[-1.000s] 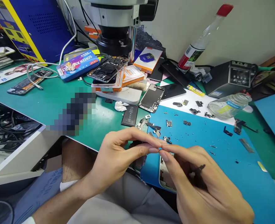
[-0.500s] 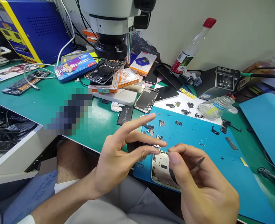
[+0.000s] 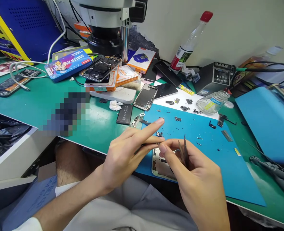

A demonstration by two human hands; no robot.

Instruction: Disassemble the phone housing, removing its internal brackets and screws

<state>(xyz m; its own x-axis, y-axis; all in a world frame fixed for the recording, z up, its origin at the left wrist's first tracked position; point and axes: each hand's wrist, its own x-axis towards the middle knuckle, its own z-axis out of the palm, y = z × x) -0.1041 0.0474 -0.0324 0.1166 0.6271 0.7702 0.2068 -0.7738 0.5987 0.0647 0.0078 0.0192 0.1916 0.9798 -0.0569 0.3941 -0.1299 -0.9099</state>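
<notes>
- Left hand (image 3: 127, 150): over the near left edge of the blue mat (image 3: 204, 138). Thumb and middle finger pinch a small dark part (image 3: 145, 146); forefinger stretched straight out.
- Right hand (image 3: 199, 183): over the mat's near edge. Fingers curled round tweezers (image 3: 183, 150), tips pointing up. Thumb and forefinger meet the left fingertips at the part's end.
- Phone frame (image 3: 159, 166): flat on the mat's near edge, under both hands, partly hidden.
- Small brackets (image 3: 177, 119): scattered over the mat's middle.
- Battery (image 3: 124, 114): just off the mat's far left corner.
- Screen (image 3: 145, 97): beyond the mat's far left corner.
- Glass jar (image 3: 212, 102): just beyond the mat's far edge.
- Screwdriver (image 3: 271, 166): right of the mat.
- Microscope (image 3: 105, 32): well beyond the mat's far left corner.
</notes>
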